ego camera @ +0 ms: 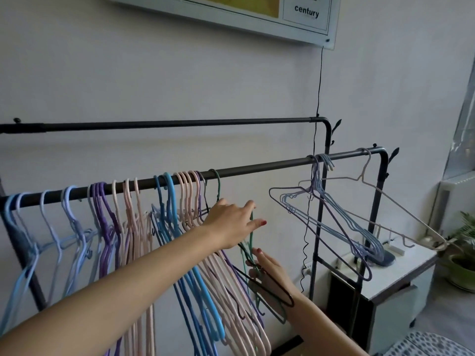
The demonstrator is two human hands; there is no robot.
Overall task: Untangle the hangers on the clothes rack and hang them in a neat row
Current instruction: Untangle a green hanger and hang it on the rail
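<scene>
Hangers [133,227] crowded the front rail [257,169] of the clothes rack, w/ a 2nd, bare rail [180,123] behind and higher. Biggest mass hung at the left and middle: blue, then purple, pink, blue again, pink again, bodies overlapping low down, so that part looked only partly sorted. Further right, well apart from the mass, a small cluster of lilac-blue hangers [334,219] sat skewed on the rail, prob still to be straightened, and 1 pale hanger [385,201] hung tilted near the rack's end post.

At the right edge of the big mass a green hanger [250,242] hung by its hook. The left hand [232,223] reached across, fingers mostly straight and touching the green wire near its neck, prob to steady it; I couldn't tell if the thumb pinched. The right hand [267,271], below, had fingers curled round the lower wires where a dark hanger [270,286] crossed the green one, likely to work the 2 apart.

Containers: a pot w/ a green plant [462,265] on the far right, contents otherwise unclear.
</scene>
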